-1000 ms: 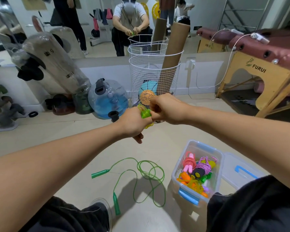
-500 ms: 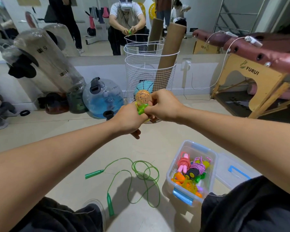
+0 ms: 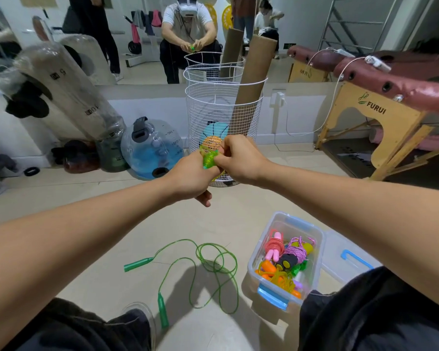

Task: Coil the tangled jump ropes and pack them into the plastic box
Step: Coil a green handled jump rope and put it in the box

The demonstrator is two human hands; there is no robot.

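Both my hands meet at arm's length over the floor. My left hand grips a small coiled bundle of light-green jump rope. My right hand pinches the same bundle from the right. A darker green jump rope lies loose and tangled on the floor below, both handles showing. To its right stands the clear plastic box with blue latches, holding several coiled ropes in pink, purple, orange and yellow. Its lid lies beside it.
A white wire basket with balls and cardboard tubes stands just behind my hands. A blue water jug and wrapped punching bags sit to the left. A wooden massage table is at the right. A wall mirror reflects people.
My hands stay together on the light-green bundle and have drifted slightly up and left in view. The rope on the floor and the box have not moved.
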